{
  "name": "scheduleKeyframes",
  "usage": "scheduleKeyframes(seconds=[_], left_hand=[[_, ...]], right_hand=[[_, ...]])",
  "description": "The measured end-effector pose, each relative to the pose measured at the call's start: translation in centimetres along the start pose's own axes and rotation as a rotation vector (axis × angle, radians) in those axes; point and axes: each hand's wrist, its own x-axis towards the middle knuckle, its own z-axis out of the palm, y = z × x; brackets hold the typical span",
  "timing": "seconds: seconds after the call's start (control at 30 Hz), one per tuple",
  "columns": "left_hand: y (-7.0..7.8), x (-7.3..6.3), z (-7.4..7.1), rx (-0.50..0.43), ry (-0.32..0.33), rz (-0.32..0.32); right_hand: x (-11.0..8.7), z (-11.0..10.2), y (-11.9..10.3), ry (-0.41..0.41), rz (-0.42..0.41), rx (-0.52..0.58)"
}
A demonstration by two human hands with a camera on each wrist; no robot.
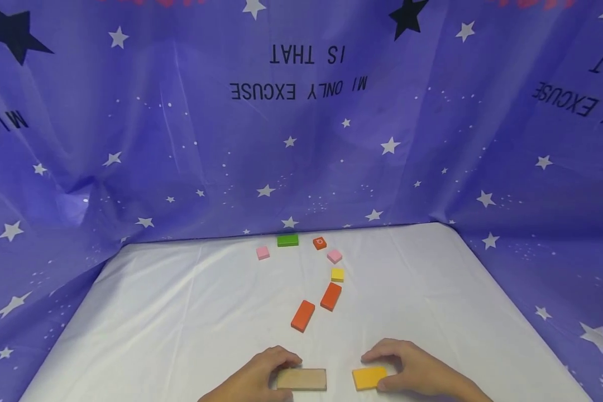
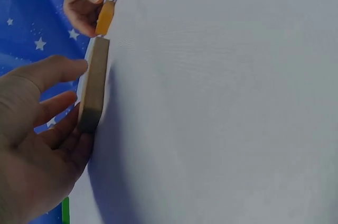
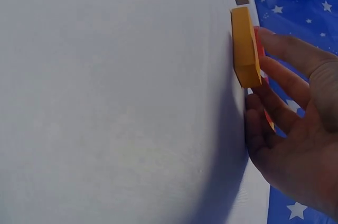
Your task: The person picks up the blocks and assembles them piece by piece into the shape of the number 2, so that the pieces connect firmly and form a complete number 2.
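Note:
A plain wooden block [image 1: 301, 379] lies flat at the table's near side. My left hand [image 1: 261, 375] is spread around its left end, index finger beyond the far edge and thumb by the near edge. Its loosely bent fingers [image 2: 66, 71] line one side of the block in the left wrist view. To the right lies a yellow-orange block [image 1: 369, 378], with a gap between the two. Around its right end my right hand [image 1: 417, 369] makes a loose arch, thumb overlapping the near corner and index finger held off the far edge.
Beyond the hands, two red blocks [image 1: 303, 316] lie slanted. Farther back are a small yellow block [image 1: 338, 274], two pink ones [image 1: 263, 253], a small red block [image 1: 319, 243] and a green block [image 1: 288, 240]. A purple star-patterned curtain [image 1: 301, 167] borders the white table [image 1: 181, 312].

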Motion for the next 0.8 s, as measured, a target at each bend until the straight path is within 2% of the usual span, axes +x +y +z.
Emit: scheduleKeyframes(seconds=[0.17,0.27,0.4,0.6,0.8], left_hand=[[0.29,0.38,0.28,0.112,0.018,0.009],[0.41,0.51,0.28,0.119,0.008,0.004],[0.25,0.43,0.22,0.157,0.002,0.042],[0.17,0.23,0.15,0.157,0.011,0.063],[0.14,0.73,0.18,0.161,0.006,0.074]], right_hand=[[0.17,0.17,0.33,0.02,-0.015,-0.058],[0.16,0.27,0.44,0.027,-0.037,-0.069],[0.21,0.43,0.46,0.02,-0.047,-0.056],[0.38,0.44,0.36,-0.001,-0.005,-0.036],[0.18,0.12,0.37,-0.007,0.021,-0.037]])
